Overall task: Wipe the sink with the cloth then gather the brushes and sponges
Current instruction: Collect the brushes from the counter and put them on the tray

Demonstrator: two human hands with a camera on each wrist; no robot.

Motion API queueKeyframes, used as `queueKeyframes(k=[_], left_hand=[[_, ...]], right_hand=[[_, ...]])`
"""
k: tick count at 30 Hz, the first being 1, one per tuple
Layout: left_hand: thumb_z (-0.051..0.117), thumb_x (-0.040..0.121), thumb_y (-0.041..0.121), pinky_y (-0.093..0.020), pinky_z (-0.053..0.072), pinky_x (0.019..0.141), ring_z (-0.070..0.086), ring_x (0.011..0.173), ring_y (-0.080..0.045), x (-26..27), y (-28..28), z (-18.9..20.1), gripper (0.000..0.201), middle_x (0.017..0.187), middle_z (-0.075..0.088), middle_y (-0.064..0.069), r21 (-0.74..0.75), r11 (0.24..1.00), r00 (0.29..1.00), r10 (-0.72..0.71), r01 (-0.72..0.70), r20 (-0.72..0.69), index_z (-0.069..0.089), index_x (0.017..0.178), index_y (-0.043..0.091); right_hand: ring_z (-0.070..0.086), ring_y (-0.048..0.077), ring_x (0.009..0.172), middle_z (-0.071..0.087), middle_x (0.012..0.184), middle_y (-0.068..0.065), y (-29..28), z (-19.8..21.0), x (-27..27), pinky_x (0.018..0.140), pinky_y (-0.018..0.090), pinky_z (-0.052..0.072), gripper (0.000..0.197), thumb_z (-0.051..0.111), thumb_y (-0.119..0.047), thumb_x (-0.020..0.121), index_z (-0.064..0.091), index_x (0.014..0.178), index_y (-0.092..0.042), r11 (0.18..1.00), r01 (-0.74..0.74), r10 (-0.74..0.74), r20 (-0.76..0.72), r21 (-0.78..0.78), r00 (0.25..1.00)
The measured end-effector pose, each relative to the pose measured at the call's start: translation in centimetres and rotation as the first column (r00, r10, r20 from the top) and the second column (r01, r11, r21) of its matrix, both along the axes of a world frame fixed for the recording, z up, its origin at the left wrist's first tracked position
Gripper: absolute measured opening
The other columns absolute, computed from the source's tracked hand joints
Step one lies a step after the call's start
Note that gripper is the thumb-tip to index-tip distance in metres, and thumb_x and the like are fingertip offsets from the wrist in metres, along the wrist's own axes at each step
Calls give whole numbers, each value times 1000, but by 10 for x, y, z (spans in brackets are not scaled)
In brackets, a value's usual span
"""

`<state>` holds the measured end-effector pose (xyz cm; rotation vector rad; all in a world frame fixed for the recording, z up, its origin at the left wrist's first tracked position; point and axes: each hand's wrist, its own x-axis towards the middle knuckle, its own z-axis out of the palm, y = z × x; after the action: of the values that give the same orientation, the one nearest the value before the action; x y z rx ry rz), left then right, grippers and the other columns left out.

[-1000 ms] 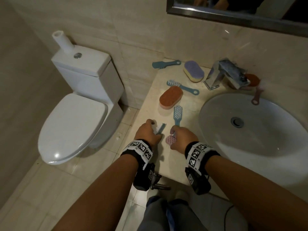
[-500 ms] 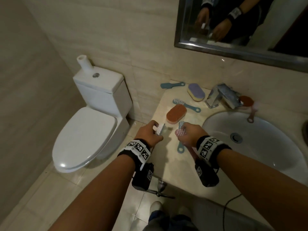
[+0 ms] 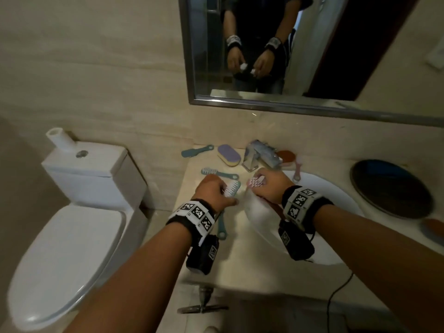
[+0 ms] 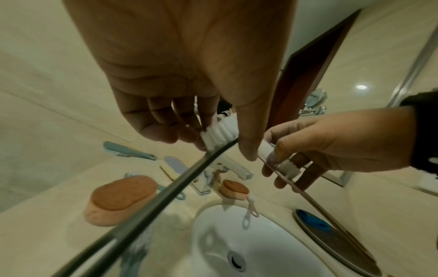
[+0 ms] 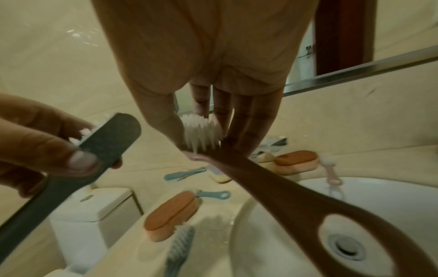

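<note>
Teal brush point(image 3: 231, 188) pinched at its head in my left hand point(image 3: 212, 191), pink brush point(image 3: 256, 181) pinched in my right hand point(image 3: 271, 188), both over the counter point(image 3: 240, 255). Gathering's barely begun: further out around 12 o'clock, orange sponge point(image 4: 123, 198), purple sponge point(image 3: 229, 155) and more brushes still lie loose. Sink point(image 3: 336, 200) wiping, can't tell.

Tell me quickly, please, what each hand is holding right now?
Left hand: closed on the head of a blue-green brush.
Right hand: closed on the head of a pink brush.
</note>
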<state>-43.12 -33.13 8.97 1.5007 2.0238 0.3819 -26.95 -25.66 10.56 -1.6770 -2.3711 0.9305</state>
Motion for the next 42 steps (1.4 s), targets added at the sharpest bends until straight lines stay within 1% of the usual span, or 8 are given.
queueKeyframes(k=[2,4,7,11,17,21,35,42], left_hand=[[73,68,54,-35,50,72,60,85,-26,18,10,5,38,89,64,-8,6,999,997,-38,38,-61,59,77,19],[70,74,51,-29,41,66,55,82,-20,42,19,12,37,86,59,-2,-14,995,992,-100,100,-77,60,86,17],[69,80,41,-24,33,69,51,86,-21,85,32,21,40,99,60,-4,-28,992,992,-124,123,-31,57,104,11],[73,76,38,-27,37,73,56,94,-25,161,58,17,46,108,62,-8,-18,989,988,-145,146,55,52,108,12],[73,79,33,-34,52,87,62,103,-31,289,87,21,72,119,60,-11,11,965,952,-262,264,157,31,137,28],[70,81,33,-42,58,76,66,90,-35,343,102,20,57,107,62,-14,38,962,933,-273,272,234,39,129,29],[65,82,17,-41,60,65,66,80,-30,373,222,-18,49,91,59,-6,-41,973,921,-200,226,334,38,122,25],[64,77,16,-45,59,75,65,92,-35,383,275,-42,51,100,61,-14,-93,971,917,-171,218,361,39,120,24]], right_hand=[[59,26,104,64,101,11,4,4,27,94,30,41,36,55,-36,90,55,117,-12,999,47,-47,22,4,999],[63,25,97,66,90,9,9,4,60,98,33,42,32,54,-38,89,55,111,-15,995,99,-99,4,-1,995],[61,21,80,66,93,9,16,5,109,67,26,47,26,60,-40,85,56,103,-21,984,177,-178,-69,-17,982],[60,23,77,67,93,10,27,8,188,60,24,45,25,61,-43,85,57,101,-24,969,247,-248,-78,-16,966],[59,27,106,61,118,8,46,8,319,95,35,45,40,54,-48,87,51,119,-25,921,378,-381,-18,-96,924],[61,28,97,63,113,11,64,4,382,87,36,48,41,58,-46,86,52,118,-20,897,438,-441,-69,-50,895],[55,25,98,56,127,16,161,-23,410,88,34,45,46,54,-27,92,44,135,-14,866,475,-489,-66,-158,870],[59,25,96,60,123,14,199,-35,410,94,37,47,54,61,-16,87,42,137,-17,834,533,-548,-111,-141,829]])
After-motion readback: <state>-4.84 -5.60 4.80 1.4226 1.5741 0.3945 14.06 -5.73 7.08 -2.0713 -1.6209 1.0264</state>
